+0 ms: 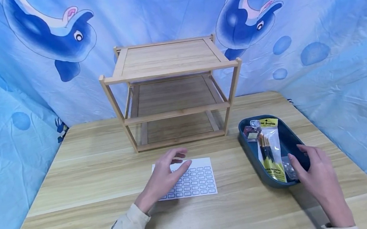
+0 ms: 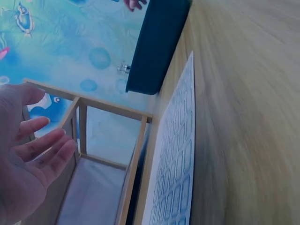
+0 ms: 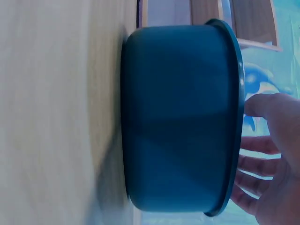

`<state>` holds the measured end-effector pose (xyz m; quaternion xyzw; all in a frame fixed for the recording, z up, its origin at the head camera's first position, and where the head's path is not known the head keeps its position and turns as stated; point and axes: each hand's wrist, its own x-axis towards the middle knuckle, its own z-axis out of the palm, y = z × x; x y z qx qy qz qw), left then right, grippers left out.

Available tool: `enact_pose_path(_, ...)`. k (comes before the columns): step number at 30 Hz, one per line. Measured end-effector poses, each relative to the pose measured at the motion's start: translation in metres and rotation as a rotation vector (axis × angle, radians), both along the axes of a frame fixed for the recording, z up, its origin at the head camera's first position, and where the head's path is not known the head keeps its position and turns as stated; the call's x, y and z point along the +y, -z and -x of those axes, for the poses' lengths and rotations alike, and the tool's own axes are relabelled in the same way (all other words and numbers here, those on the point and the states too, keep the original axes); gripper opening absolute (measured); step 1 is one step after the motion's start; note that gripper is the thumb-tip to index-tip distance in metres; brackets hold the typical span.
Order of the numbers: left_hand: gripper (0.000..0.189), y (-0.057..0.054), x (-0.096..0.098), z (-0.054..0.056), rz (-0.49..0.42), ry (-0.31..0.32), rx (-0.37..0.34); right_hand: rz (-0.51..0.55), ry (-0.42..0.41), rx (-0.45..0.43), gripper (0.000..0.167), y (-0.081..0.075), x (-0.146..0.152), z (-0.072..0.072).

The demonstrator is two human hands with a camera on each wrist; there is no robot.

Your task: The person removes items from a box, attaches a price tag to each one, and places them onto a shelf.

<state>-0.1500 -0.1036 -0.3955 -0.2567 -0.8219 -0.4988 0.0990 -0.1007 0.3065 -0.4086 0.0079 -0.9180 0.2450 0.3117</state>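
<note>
A white sheet (image 1: 198, 181) printed with rows of small outlined boxes lies flat on the table. My left hand (image 1: 163, 177) hovers over its left part, fingers loosely bent and holding nothing; the left wrist view shows the palm above the sheet. On the right stands a dark teal plastic bin (image 1: 254, 165). Inside it are a yellow-and-clear pack of paint brushes (image 1: 273, 139), a clear case (image 1: 287, 167) partly behind my thumb, and small clear and reddish items (image 1: 251, 133). My right hand (image 1: 322, 180) is at the bin's near right rim, fingers spread and relaxed.
A three-tier wooden rack (image 1: 173, 113) with bare shelves stands at the back middle of the wooden table (image 1: 87, 182). Blue cloth (image 1: 160, 13) with cartoon dolphins hangs behind and along both sides.
</note>
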Motion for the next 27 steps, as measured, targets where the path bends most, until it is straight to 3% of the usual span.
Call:
enact_pose_path(8, 0.043, -0.003, 0.018, 0.007, -0.023, 0.015, -0.100, 0.044, 0.109, -0.014, 0.036, 0.004, 0.012, -0.007)
enact_pose_path(15, 0.049, -0.012, 0.047, 0.019, -0.013, 0.112, -0.081, 0.082, 0.179, -0.107, 0.034, 0.006, 0.022, -0.011)
enact_pose_path(19, 0.052, -0.017, 0.065, 0.022, -0.021, 0.151, -0.126, 0.077, 0.206, -0.151, 0.032, 0.008, 0.026, -0.011)
enact_pose_path(27, 0.054, -0.019, 0.097, 0.026, -0.077, 0.187, -0.214, 0.080, 0.210, -0.108, 0.026, 0.011, 0.029, -0.011)
